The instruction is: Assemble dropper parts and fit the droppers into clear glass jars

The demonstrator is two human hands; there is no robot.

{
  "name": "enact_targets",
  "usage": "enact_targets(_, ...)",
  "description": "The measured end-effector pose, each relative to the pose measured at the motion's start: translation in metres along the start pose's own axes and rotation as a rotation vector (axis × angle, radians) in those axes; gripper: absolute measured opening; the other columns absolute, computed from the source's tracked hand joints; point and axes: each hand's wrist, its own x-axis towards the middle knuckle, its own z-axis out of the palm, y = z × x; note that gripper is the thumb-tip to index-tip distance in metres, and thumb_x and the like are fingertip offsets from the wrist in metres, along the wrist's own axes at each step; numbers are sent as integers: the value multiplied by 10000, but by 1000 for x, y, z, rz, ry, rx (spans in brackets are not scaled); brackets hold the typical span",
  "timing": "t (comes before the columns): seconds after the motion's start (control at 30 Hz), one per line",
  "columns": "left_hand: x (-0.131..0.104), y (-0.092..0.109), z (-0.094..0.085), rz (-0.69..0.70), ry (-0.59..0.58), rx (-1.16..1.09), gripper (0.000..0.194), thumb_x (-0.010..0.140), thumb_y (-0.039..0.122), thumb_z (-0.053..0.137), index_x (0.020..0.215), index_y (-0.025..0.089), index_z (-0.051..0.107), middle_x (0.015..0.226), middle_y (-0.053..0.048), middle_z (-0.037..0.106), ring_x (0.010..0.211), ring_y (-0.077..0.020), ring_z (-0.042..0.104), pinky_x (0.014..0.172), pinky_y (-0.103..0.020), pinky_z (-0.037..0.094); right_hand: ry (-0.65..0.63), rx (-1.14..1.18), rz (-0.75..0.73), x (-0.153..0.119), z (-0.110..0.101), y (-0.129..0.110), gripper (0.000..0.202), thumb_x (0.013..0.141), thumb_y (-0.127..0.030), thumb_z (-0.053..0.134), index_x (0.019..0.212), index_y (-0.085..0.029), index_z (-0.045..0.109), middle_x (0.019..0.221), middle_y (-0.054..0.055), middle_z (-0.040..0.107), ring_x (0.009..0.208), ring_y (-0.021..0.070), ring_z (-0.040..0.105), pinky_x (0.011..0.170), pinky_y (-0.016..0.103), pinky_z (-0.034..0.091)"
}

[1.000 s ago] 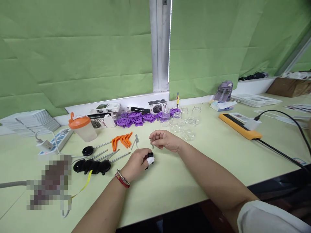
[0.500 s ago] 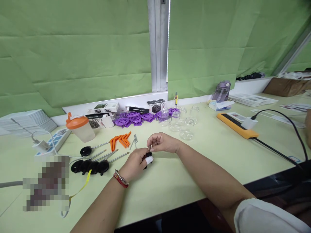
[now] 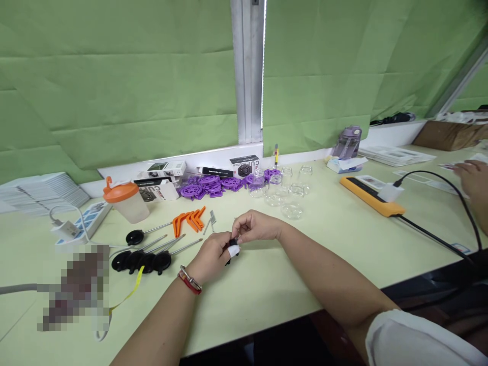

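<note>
My left hand (image 3: 213,258) is closed around a small black part (image 3: 234,242), most of it covered by the fingers. A white wrap covers the tip of the left thumb. From the right, my right hand (image 3: 252,227) pinches at the top of the black part; whatever its fingertips hold is too small to make out. Left of the hands lie several black round parts with metal rods (image 3: 162,262). Beyond them are orange angled pieces (image 3: 195,219) and a few metal pins (image 3: 212,218).
Purple wheel-shaped parts (image 3: 209,186) and small boxes (image 3: 244,165) line the wall. Clear glass jars (image 3: 292,209) stand right of them. An orange-lidded cup (image 3: 124,201) is at left, an orange power strip (image 3: 371,198) at right. Another person's hand (image 3: 475,180) is at the far right.
My right fingertips have moved slightly down onto the black part in my left hand. Another person's hand has come further into view at the far right.
</note>
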Motion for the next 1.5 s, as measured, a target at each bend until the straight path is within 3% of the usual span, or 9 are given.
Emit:
enact_targets(0.2,-1,2,-1,-5,-24,22,174,848,297,480,744,182,560,663,-2,567,627,-136,491,598,-251,375,-17,-18,17,0,-2,2,341,630,-326,784,892,-119,714,791,37,668,704,111,580,681,252,466)
enact_targets(0.5,0,2,-2,3,-36,14,190,851,313,476,744,183,563,635,2,553,614,-137,481,587,-250,369,-1,79,10,1,-1,5,337,542,-336,832,797,-137,739,797,39,677,762,138,613,775,295,488)
enact_targets(0.8,-1,4,-2,-2,-34,4,173,850,299,477,743,186,554,646,6,556,613,-133,476,584,-247,365,34,47,1,1,1,5,328,512,-318,843,744,-122,720,748,30,663,683,121,590,684,272,477)
enact_targets(1.0,0,-1,-1,-1,-9,3,141,839,268,499,734,183,540,661,5,546,619,-133,472,585,-245,360,84,-113,10,2,9,-4,240,618,-275,766,788,-133,674,689,-6,624,632,94,543,618,229,443)
enact_targets(1.17,1,-2,1,8,9,28,133,835,247,499,718,185,513,658,8,531,619,-133,471,587,-247,357,117,-202,25,1,13,-12,158,633,-194,703,769,-147,637,669,-30,588,608,80,506,578,205,413)
enact_targets(1.37,0,-12,-4,-2,17,105,69,814,216,492,820,195,557,760,-19,579,717,-171,534,665,-296,426,243,-186,144,5,13,-5,123,600,-121,656,710,-143,605,622,-51,552,550,58,474,513,175,386)
enact_targets(1.5,-5,-28,-15,-10,27,113,265,812,211,495,1067,196,567,1053,-89,608,996,-229,561,873,-386,449,295,-105,396,9,11,5,82,631,-124,626,705,-147,600,507,-60,513,441,64,455,405,170,347)
